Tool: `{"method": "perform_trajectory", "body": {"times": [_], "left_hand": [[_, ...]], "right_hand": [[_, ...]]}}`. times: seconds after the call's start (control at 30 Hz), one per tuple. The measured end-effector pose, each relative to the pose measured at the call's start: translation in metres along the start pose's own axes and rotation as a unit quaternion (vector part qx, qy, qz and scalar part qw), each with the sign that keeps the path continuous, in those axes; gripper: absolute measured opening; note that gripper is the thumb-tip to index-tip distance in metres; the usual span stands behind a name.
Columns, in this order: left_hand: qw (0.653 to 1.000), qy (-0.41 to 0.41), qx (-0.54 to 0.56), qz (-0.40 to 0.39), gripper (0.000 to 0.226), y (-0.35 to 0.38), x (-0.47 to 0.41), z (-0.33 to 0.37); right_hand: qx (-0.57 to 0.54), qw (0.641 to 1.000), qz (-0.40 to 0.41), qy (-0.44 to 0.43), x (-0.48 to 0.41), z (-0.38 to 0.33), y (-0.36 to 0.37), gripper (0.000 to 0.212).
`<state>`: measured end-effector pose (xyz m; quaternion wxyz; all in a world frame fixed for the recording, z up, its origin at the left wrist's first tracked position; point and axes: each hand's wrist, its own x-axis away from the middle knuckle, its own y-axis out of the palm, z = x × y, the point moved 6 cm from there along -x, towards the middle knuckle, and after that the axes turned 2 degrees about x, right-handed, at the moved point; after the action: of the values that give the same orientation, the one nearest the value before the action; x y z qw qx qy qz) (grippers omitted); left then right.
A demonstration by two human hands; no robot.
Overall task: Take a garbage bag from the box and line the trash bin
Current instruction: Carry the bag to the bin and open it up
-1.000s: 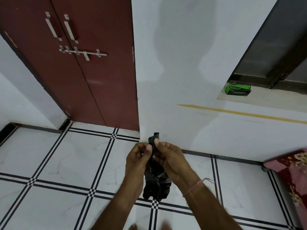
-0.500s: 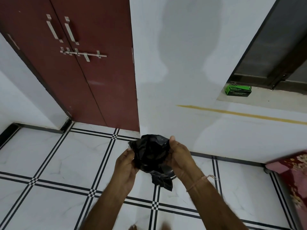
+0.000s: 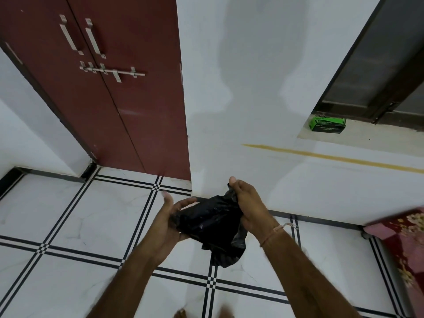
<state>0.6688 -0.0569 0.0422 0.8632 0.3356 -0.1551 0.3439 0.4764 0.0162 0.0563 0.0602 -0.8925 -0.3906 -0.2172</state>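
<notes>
The garbage bag (image 3: 211, 221) is glossy black. The box (image 3: 327, 125) is bright green with a black band. The double door (image 3: 137, 106) is deep maroon, its handles (image 3: 71, 35) silver. The white floor tiles (image 3: 68, 214) carry a grid of paired black lines, checkered at the crossings. A mustard stripe (image 3: 332, 158) crosses the white wall (image 3: 252, 76). The cloth (image 3: 408, 239) is red and pink, flowered.

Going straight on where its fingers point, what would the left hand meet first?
The left hand would probably meet the black garbage bag first, bunched just beyond its fingers; the right hand grips its far end. Depth is unclear.

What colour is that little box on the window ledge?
The box is green and black; head view.
</notes>
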Motion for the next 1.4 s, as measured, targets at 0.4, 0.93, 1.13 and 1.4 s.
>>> {"method": "perform_trajectory", "body": {"times": [0.4,0.93,1.13,1.4], "left_hand": [[0.984,0.092,-0.146,0.050,0.016,0.047,-0.013,0.002],[0.975,0.136,-0.164,0.061,0.012,0.052,-0.015,-0.007],[0.988,0.115,-0.066,0.078,0.023,0.040,-0.011,-0.012],[0.986,0.110,0.021,0.123,0.040,0.013,-0.020,-0.029]], "right_hand": [[0.257,0.935,0.188,-0.160,-0.013,-0.040,-0.018,0.026],[-0.032,0.988,-0.142,0.052,0.028,0.019,-0.001,0.023],[-0.076,0.988,-0.089,0.099,0.020,0.037,-0.015,0.025],[-0.197,0.972,-0.068,0.105,0.012,0.037,-0.023,0.026]]}}
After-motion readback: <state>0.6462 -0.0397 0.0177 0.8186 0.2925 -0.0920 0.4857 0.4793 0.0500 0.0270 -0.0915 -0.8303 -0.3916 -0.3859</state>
